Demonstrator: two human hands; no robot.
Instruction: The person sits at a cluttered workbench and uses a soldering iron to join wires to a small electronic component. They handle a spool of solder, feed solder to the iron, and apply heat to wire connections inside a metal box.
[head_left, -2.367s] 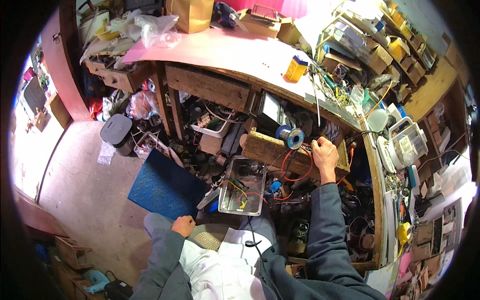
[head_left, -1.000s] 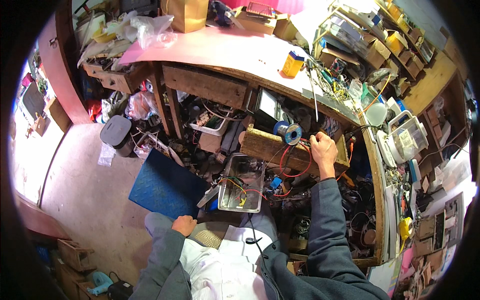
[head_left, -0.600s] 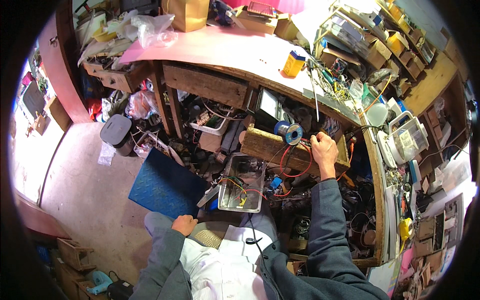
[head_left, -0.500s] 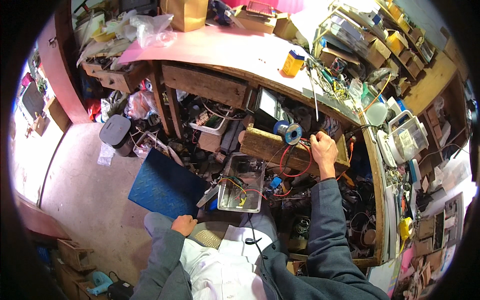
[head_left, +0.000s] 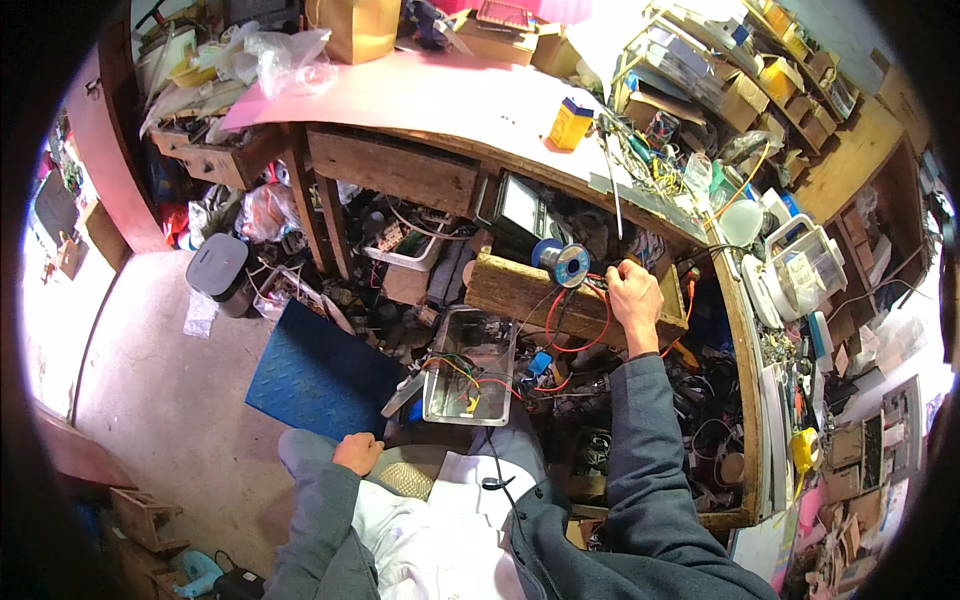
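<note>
My right hand [head_left: 635, 302] is over the front of an open wooden drawer [head_left: 515, 295], its fingers closed and pointing into it. What they hold, if anything, is hidden. Just left of it, a blue spool of wire [head_left: 562, 263] sits at the drawer's edge. A red cable [head_left: 553, 336] loops down from beside my fingers. Below, a clear rectangular plastic box [head_left: 432, 400] with coloured wires [head_left: 462, 372] inside stands near my knees. My left hand [head_left: 358, 453] rests on my left thigh, fingers curled and nothing visible in them.
A blue textured board [head_left: 315, 370] leans left of the box. The pink-topped workbench [head_left: 420, 95] carries a yellow and blue box [head_left: 570, 124] and a heap of tools. A dark bin [head_left: 222, 272] stands on the floor. Clutter fills the space under the bench.
The whole view has shifted slightly, so everything appears a little further left. My right hand stays at the drawer and my left hand stays on my thigh.
</note>
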